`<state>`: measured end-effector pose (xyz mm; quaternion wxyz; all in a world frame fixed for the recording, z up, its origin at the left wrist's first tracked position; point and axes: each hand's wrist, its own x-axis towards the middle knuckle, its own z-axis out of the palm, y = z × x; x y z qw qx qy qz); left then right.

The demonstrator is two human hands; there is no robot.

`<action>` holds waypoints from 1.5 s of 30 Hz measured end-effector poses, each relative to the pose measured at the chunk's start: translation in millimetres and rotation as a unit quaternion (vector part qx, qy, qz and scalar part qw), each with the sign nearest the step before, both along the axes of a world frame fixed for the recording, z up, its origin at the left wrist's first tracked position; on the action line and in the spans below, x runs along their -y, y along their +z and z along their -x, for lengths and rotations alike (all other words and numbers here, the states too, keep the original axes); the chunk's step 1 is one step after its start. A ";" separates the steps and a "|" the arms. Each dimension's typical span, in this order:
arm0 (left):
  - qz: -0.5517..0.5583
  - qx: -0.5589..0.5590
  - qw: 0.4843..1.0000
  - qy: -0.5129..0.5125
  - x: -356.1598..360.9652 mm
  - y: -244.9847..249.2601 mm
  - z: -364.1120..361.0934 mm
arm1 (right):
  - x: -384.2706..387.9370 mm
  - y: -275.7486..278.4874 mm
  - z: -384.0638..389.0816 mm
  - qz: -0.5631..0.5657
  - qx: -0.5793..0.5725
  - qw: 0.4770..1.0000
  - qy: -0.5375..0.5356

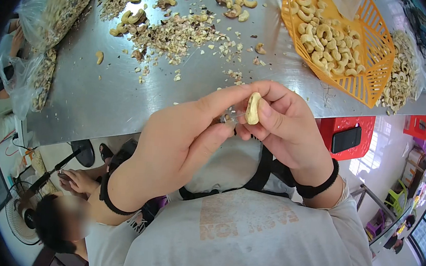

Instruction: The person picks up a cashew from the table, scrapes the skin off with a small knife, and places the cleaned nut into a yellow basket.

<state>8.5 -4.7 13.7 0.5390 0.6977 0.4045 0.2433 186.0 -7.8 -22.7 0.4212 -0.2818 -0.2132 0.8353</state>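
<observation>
A pale cashew nut (252, 109) with a few dark marks is pinched between the thumb and fingers of my right hand (288, 125). My left hand (182, 130) is closed close beside it, its index finger reaching toward the nut. A small thin shiny piece (231, 118) shows between the left thumb and fingers; its kind I cannot make out. Both hands are in front of my body at the metal table's near edge. Beyond them lies a heap of skin and nut crumbs (176, 36), with unpeeled cashews (131, 18) at its left side.
An orange plastic basket (371, 89) of cashews stands at the right, with more cashews (401, 69) beside it. Filled plastic bags (63, 11) line the table's left. A phone (346, 139) lies on a red stool (329, 128). Another person (58, 220) sits at lower left near a fan (20, 217).
</observation>
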 end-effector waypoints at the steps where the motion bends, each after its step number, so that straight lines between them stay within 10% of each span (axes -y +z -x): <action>1: -0.014 -0.009 1.000 -0.003 0.7 -0.5 -0.3 | 0.0 -0.1 0.2 0.009 -0.019 1.000 0.002; 23: -0.306 -0.049 0.951 0.019 -2.7 -22.5 2.9 | 1.4 -5.3 2.9 0.008 -0.047 0.999 0.014; 32: -0.010 0.033 0.999 0.009 0.1 -5.6 3.6 | -0.3 -5.9 3.3 0.023 -0.085 0.996 0.028; 45: -0.203 -0.015 0.979 -0.017 -1.9 -13.1 2.5 | 1.0 -12.3 2.9 0.023 -0.117 0.992 0.026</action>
